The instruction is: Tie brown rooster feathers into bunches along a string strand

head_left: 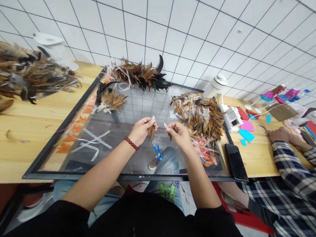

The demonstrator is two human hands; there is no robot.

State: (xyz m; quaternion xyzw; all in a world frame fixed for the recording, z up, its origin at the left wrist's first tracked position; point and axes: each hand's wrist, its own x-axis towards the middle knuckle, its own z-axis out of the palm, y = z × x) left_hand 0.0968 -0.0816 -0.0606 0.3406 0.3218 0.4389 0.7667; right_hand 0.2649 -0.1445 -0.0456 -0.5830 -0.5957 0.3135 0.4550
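Note:
My left hand [143, 130], with a red bead bracelet at the wrist, pinches a small brown feather [151, 132] by its pale end. Close by on the right, my right hand [178, 133] pinches another small feather [166, 126], its whitish tip pointing up-left. The hands are apart over the glass panel [129, 130]. Blue thread snips [157, 151] lie on the glass just below them. Right of my right hand is a large pile of brown feathers [199, 114], with pink and white scraps [205, 150] beneath. A feather strip [142, 74] and a small bunch [109, 100] lie toward the back.
At the right, a person in a plaid sleeve [289, 159] rests hands on the table. A black phone [236, 162] lies on the glass panel's right edge. A white bottle [215, 86] stands at the back. More feathers [26, 73] cover the left table. White tape strips [93, 141] cross on the glass.

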